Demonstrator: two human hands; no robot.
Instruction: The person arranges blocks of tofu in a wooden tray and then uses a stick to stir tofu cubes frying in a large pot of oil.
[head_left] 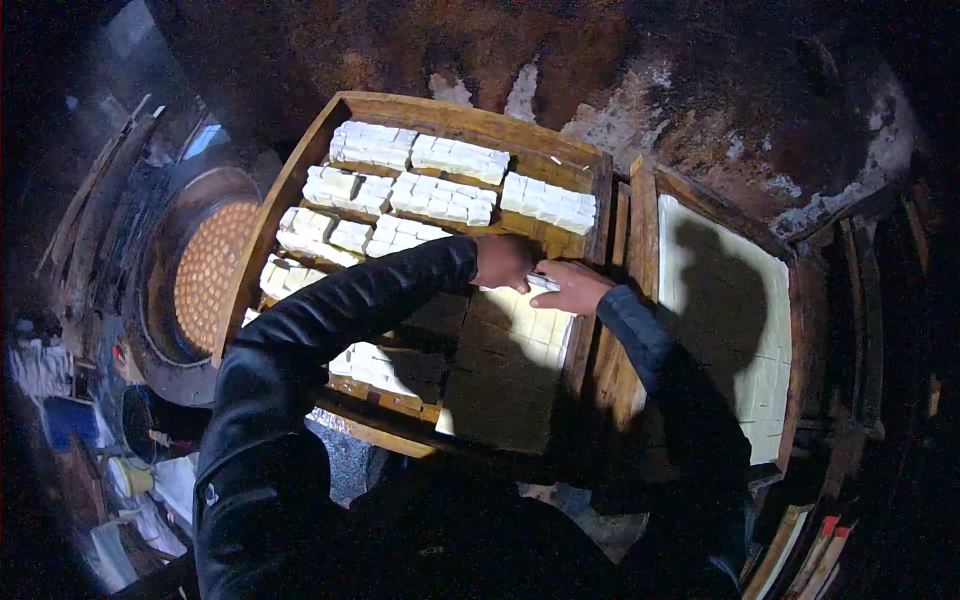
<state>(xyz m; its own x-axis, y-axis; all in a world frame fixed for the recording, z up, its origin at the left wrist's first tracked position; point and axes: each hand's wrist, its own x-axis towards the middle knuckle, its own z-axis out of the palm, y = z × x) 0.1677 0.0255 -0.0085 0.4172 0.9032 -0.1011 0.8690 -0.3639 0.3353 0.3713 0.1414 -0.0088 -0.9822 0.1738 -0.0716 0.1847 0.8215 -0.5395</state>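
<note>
A slab of pale tofu point(538, 328), scored into squares, fills the near right part of a wooden tray point(455, 112). At its far edge my left hand point(500, 262) is curled downward, its fingertips close to the slab and what they hold hidden. My right hand point(575, 287) meets it from the right, thumb and fingers pinched around a small white piece point(543, 283), probably tofu. Cut tofu blocks point(442, 198) stand in several rows across the far and left parts of the tray. Shadow covers much of the slab.
A second wooden frame point(640, 215) with another scored tofu slab point(770, 370) adjoins on the right. Left of the tray sits a round pan point(160, 290) with a dotted tan surface. A stained wall point(640, 110) rises behind; wooden strips point(815, 555) lie at lower right.
</note>
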